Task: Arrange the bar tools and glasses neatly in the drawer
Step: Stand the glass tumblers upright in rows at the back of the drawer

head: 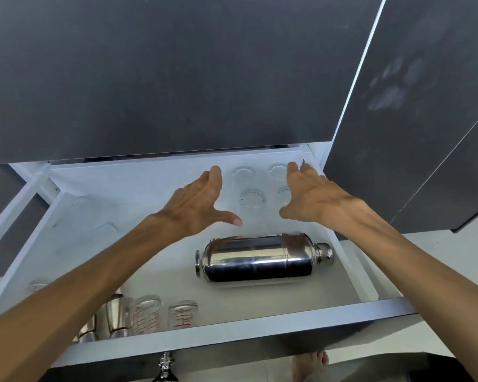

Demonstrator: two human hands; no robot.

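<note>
Drawer (pixel 232 330): pulled open, white inside, fills the mid and lower frame; front rail runs along the bottom.
Clear glasses (pixel 250 199): four upright tumblers in a tight 2x2 block, upper centre-right of the drawer, near the back wall. Very pale vs the white liner, rims hard to read.
Left hand (pixel 196 201): hovers just left of the block, fingers spread apart, thumb out, holding nothing.
Right hand (pixel 312 198): just right of the block, fingers splayed and empty; tips look close to the right-side glasses, contact can't be told.
Step (guess): both palms bracketing the block to square it up.
Shaker (pixel 262 257): steel, lying on its side centre-right, cap end to the right, just below the glasses.
Measuring glasses (pixel 164 312): red-marked pair at the lower left by the front rail, w/ steel jiggers (pixel 113 315) beside them, partly under the left forearm.
Risk 1: squeezing in too fast knocks glass on glass, so chips or a tip-over.
Risk 2: low contrast means a rim gets misjudged and clipped by a fingertip.
Risk 3: shaker is round and unchocked; a wrist bump or drawer jolt could roll it into the glasses.
Risk 4: left forearm passes over the lower-left items; dropping it could topple them.
</note>
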